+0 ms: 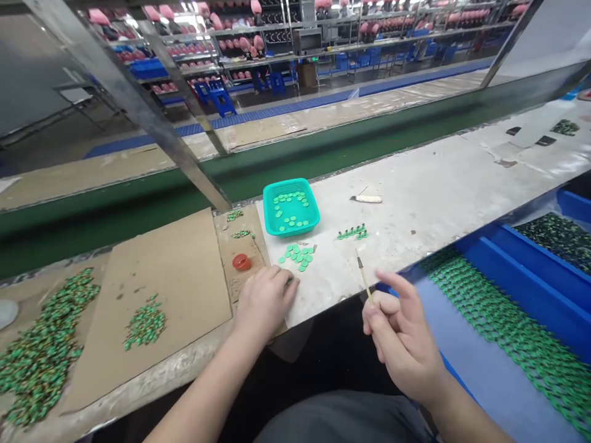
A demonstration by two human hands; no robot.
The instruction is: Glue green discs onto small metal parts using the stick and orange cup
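Tray smooth plastic, slight gloss; brush handle looks wood; post shiny metal; cardboard sheet matt; bin plastic

The brush is slim, with a pale wooden handle and a dark collar that narrows to a fine tip. It is held in the right hand, tilted, with its tip up and pointing away from the person, below the short row of green pieces. These are small, with dark tops, and stand close together on the pale tabletop. The loose discs are round, flat and light green; they lie in a scattered cluster, some touching or overlapping, just beyond the left hand's fingertips. Whether those fingers pinch a piece is too unclear to tell.
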